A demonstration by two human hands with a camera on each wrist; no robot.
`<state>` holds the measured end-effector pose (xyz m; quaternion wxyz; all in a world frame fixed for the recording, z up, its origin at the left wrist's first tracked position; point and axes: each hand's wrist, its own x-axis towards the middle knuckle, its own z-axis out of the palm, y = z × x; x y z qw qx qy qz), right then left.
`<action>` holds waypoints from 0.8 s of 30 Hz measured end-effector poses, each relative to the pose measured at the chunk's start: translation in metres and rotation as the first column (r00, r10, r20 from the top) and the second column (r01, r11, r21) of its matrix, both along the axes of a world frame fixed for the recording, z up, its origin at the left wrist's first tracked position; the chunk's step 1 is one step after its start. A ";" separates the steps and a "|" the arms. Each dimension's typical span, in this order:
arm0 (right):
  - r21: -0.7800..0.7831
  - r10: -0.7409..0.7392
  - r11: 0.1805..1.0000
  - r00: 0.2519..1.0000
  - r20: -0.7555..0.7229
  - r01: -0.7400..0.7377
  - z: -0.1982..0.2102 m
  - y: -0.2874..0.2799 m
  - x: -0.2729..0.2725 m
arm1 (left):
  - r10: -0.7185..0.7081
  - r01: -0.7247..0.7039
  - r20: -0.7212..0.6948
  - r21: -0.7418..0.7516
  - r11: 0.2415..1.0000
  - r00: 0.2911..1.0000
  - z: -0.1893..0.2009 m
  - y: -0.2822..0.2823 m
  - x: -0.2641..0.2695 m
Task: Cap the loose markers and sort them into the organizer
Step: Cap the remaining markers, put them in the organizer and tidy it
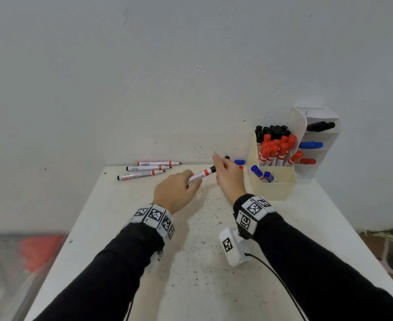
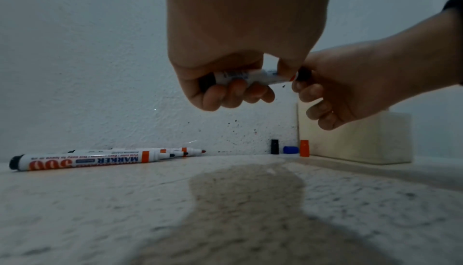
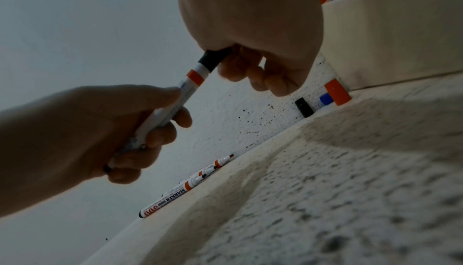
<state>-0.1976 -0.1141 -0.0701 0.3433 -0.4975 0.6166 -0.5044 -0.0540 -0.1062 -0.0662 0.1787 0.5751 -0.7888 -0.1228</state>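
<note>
My left hand point(image 1: 192, 181) grips the white barrel of a marker point(image 1: 201, 174) above the table, pointing it right and away. My right hand point(image 1: 221, 166) pinches a black cap point(image 1: 213, 169) that sits over the marker's tip. The left wrist view has the barrel point(image 2: 240, 76) in curled fingers point(image 2: 233, 93). In the right wrist view the black cap point(image 3: 215, 57) goes into my right hand point(image 3: 250, 67). Three uncapped markers point(image 1: 144, 169) lie at the back left. The cream organizer point(image 1: 274, 188) stands at the right with black, red and blue capped markers upright.
Loose caps stand by the wall beside the organizer: a black cap point(image 1: 227, 157), a blue cap point(image 1: 239, 162) and a red cap point(image 1: 241, 167). A white tiered holder point(image 1: 325, 112) behind the organizer has markers lying in it. A white tagged device point(image 1: 233, 249) with a cable lies under my right wrist.
</note>
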 end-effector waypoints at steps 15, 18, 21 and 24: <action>-0.009 0.033 0.999 0.999 -0.035 -0.033 0.012 0.037 -0.002 | -0.099 0.184 -0.277 0.301 0.936 0.956 0.017 0.044 -0.012; -0.022 0.074 0.997 0.997 -0.030 -0.074 0.011 0.036 -0.002 | 0.026 0.245 -0.449 0.534 0.809 0.893 0.021 0.045 -0.012; -0.010 0.115 0.993 0.993 -0.038 -0.115 0.008 0.038 -0.003 | 0.078 0.249 -0.433 0.646 0.722 0.898 0.024 0.039 -0.008; -0.018 0.127 0.992 0.988 -0.090 -0.129 0.006 0.039 -0.004 | 0.030 0.211 -0.350 0.628 0.749 0.936 0.022 0.031 -0.008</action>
